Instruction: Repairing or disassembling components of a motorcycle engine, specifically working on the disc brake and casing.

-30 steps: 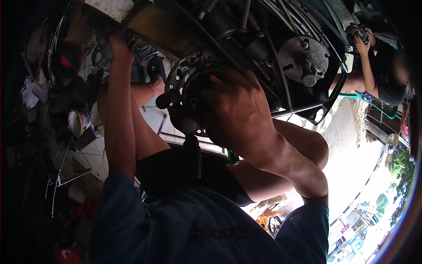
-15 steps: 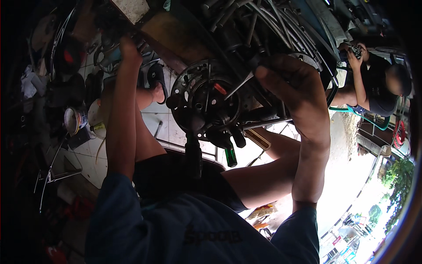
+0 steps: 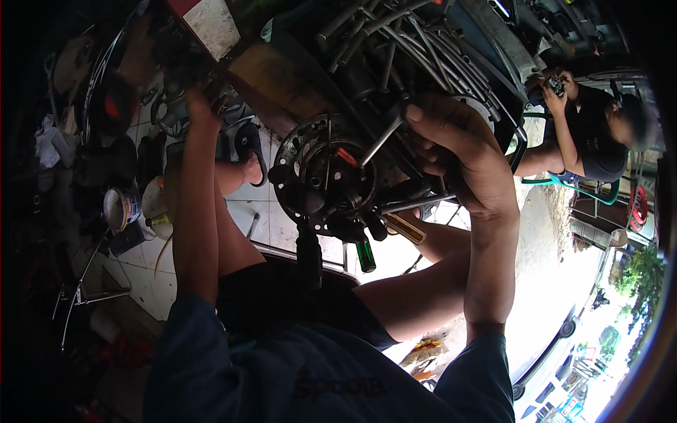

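My right hand (image 3: 451, 144) is closed around a tool with a thin, shiny metal shaft (image 3: 384, 139); its grip is hidden in my fingers. The shaft slants down left over a round dark metal rack (image 3: 285, 151) with holes in it. Several tool handles stick out of the rack: a red-orange one (image 3: 346, 156), a green one (image 3: 365, 256), a yellowish one (image 3: 406, 229) and a black one (image 3: 309, 255). My left hand (image 3: 202, 106) reaches far left into shadow beside some dark metal parts. Its fingers are too dark to make out.
Metal rods and tubes (image 3: 430, 60) lie piled beyond the rack. A tub (image 3: 121, 210) stands on the white tiled floor at left. To the right, another person (image 3: 585, 134) sits on a green chair (image 3: 603, 194), holding a small object. A bright outdoor area lies beyond.
My right hand has shifted slightly left with the tool, and more of its shaft shows. The left hand stays in the shadow. The view has tilted a little.
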`<state>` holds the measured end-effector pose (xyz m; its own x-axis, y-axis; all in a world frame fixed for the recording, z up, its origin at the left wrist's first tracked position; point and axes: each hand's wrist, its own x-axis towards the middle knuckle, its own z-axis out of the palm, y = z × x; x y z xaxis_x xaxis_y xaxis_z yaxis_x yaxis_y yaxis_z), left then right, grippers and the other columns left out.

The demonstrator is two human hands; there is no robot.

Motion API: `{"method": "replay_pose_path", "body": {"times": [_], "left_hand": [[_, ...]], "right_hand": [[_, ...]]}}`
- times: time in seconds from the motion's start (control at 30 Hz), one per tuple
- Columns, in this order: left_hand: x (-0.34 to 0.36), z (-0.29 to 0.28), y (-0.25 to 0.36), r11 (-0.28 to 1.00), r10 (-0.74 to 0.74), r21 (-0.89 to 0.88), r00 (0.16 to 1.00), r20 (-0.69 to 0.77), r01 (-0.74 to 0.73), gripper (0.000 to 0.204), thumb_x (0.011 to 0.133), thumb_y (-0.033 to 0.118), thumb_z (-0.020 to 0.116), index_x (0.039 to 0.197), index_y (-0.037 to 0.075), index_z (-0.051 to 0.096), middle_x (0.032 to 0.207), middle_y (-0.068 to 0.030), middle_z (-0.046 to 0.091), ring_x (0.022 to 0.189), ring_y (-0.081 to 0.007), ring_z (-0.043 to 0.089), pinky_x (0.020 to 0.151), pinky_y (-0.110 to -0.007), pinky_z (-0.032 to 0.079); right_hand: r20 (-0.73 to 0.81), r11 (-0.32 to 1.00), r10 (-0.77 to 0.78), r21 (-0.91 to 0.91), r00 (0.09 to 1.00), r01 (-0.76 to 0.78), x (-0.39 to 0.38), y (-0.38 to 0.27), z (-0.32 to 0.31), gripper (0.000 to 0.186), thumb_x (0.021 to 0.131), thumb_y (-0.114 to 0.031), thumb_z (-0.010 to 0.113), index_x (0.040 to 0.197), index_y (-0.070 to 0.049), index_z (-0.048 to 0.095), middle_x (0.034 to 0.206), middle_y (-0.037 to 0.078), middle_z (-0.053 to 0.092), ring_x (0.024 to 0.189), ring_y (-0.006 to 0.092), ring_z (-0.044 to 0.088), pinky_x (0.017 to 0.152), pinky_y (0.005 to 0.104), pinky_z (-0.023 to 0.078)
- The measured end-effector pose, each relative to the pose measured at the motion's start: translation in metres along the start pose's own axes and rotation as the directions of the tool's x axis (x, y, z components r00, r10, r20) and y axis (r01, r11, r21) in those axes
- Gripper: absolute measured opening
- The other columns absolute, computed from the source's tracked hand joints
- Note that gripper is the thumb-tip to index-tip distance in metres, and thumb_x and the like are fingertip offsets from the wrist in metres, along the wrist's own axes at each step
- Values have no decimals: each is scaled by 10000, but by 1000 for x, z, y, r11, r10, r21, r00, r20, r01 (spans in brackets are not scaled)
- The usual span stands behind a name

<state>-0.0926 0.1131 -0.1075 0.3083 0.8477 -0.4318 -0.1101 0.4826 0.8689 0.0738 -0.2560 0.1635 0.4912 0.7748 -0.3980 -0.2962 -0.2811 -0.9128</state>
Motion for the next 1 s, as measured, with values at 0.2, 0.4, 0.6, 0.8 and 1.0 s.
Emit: {"method": "replay_pose_path", "body": {"times": [0.2,0.4,0.6,0.8,1.0], "left_hand": [[10,-11,0,1000,10,-10,1000,16,-9,733,988,686,432,1513,177,476,1515,-93,507,1291,-280,542,1050,-484,441],[13,-2,7,996,-93,-9,995,37,94,599,1007,495,428,1495,150,472,1500,-105,513,1286,-293,538,1063,-492,457],[21,5,9,990,-89,-104,993,72,96,470,1054,585,399,1085,191,653,1078,-48,693,988,-268,664,988,-450,493],[18,4,13,999,-43,-10,998,46,43,434,1045,598,422,985,218,624,941,-5,650,885,-242,644,998,-459,481],[-5,25,13,998,13,53,999,33,-15,380,1035,544,424,1033,218,618,1059,-4,641,991,-223,628,1029,-485,467]], "right_hand": [[78,487,-489,-802,869,346,-5,12,6,202,886,-128,808,1017,1,725,775,68,718,609,114,623,561,270,459],[164,413,-419,-842,893,348,0,27,7,130,843,-133,770,913,-30,733,746,151,715,683,341,711,662,410,554],[182,381,-390,-861,903,338,-3,27,9,96,848,-117,755,886,-35,722,713,136,705,658,334,706,631,411,552],[199,386,-454,-834,869,393,-7,25,2,204,844,-112,796,988,15,730,781,142,731,631,256,705,595,337,521],[192,419,-480,-807,856,416,-12,23,3,231,833,-88,816,1016,22,728,766,132,725,620,208,704,575,302,516]]}}
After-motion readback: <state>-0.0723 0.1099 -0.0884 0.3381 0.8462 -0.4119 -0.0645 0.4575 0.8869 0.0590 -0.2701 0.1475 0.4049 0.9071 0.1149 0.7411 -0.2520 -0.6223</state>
